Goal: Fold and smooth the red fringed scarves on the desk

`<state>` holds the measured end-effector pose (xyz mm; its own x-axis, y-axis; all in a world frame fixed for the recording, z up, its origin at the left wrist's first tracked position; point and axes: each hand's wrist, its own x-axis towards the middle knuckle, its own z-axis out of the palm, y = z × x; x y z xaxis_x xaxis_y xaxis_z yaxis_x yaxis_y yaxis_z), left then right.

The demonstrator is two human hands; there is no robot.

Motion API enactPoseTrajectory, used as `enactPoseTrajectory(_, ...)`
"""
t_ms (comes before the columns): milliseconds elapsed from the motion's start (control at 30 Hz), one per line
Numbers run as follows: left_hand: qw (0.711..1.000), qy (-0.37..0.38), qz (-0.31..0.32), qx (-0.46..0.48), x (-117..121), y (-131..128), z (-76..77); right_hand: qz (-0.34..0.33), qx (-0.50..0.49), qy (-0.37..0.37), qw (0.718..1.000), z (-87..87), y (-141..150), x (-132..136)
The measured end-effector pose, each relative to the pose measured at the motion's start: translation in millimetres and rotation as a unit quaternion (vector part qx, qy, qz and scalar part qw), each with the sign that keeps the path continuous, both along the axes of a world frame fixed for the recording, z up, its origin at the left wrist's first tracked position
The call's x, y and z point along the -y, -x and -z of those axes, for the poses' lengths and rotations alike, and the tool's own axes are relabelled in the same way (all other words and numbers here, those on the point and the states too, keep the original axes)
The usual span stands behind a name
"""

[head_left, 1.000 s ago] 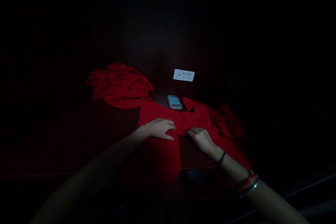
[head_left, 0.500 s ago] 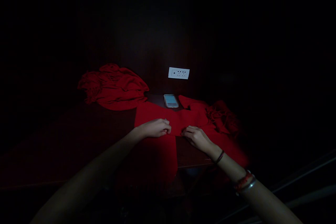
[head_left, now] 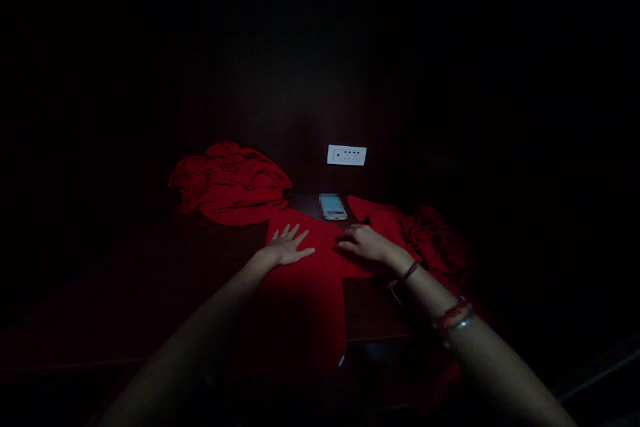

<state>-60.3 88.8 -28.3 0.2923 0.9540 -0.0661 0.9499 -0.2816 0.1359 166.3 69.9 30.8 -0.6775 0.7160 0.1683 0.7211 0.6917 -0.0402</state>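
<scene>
Against a dark wall (head_left: 300, 90) stands a dark reddish-brown counter (head_left: 377, 310), both mostly lost in shadow from where I stand. Across its middle lies a red cloth (head_left: 313, 283), one part running down past the front edge, another reaching right. Behind and to its left sits a crumpled red bundle (head_left: 233, 188). To the right is a fringed red bunch (head_left: 433, 243); I cannot tell whether it joins the flat cloth. The left hand (head_left: 289, 249) rests palm down on the red cloth, fingers and thumb spread. The right hand (head_left: 366, 242) is over the cloth nearby, fingers loosely bent; I cannot tell whether it pinches any fabric. A white socket plate (head_left: 347, 155) is on the wall above a phone (head_left: 332, 205), its screen blurred, just behind the cloth. Smallest are a dark wristband (head_left: 410, 271) on the right wrist and a ring (head_left: 289, 234) on a left finger.
</scene>
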Motion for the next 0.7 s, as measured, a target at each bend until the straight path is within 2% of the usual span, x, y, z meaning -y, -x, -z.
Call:
enactPoseTrajectory(67, 1.000, -0.012, 0.003, 0.002, 0.4, -0.5, 1.1, 0.036, -0.027, 0.003, 0.999, 8.7, 16.6, -16.1)
enactPoseTrajectory(167, 0.999, -0.034, 0.013, 0.011, -0.5, -1.3, 1.3, 0.077, -0.023, 0.045, 0.996, 34.1, 33.5, -28.3)
enactPoseTrajectory(267, 0.999, -0.032, 0.014, 0.015, -4.3, -1.7, 0.0, 0.103, 0.009, 0.078, 0.992, 55.4, 37.3, -30.1)
enactPoseTrajectory(333, 1.000, -0.017, -0.003, 0.013, -7.3, -0.6, -2.2, 0.120, 0.015, 0.082, 0.989, 61.7, 36.1, -30.3)
enactPoseTrajectory(433, 0.998, 0.015, -0.063, -0.002, -10.9, 7.6, -7.0, 0.144, 0.020, 0.092, 0.985, 62.5, 34.6, -32.1)
enactPoseTrajectory(567, 0.979, 0.046, -0.196, -0.021, -13.0, 31.5, -13.0, 0.148, 0.022, 0.109, 0.983, 60.7, 35.3, -34.5)
enactPoseTrajectory(700, 0.958, 0.028, -0.281, -0.054, -8.3, 41.9, -18.9, 0.152, 0.021, 0.112, 0.982, 61.3, 36.2, -34.5)
